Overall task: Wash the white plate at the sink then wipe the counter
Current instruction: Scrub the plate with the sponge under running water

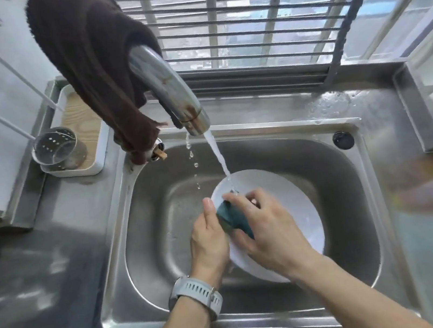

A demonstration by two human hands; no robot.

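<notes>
Water [218, 157] runs from the tap [170, 91] in a slanted stream and lands on the upper edge of the white plate [286, 198], with a few separate drops falling just to the left of it. From my remote seat I see the plate held tilted inside the steel sink [159, 201], above the basin floor. My left hand [208, 238] grips the plate's left rim, thumb raised along the edge and fingers hidden behind it. My right hand [267, 226] is curled around a dark green sponge [232, 216] and presses it against the plate's face, close to the left rim and right below where the stream strikes. A pale grey watch [199, 294] sits on the left wrist.

A brown cloth [91, 59] hangs draped over the tap's neck, its lower end reaching down to the tap base. On the desk [41, 262] to the left of the sink stands a white tray [94, 154] with a wood-patterned bottom, holding a perforated metal cup [58, 149]. Beads of water lie on the steel behind the sink at the right. A black round plug [343, 139] sits in the sink's far right corner. On the right edge there is a blurred yellow shape I cannot identify. A barred window [243, 17] fills the background.
</notes>
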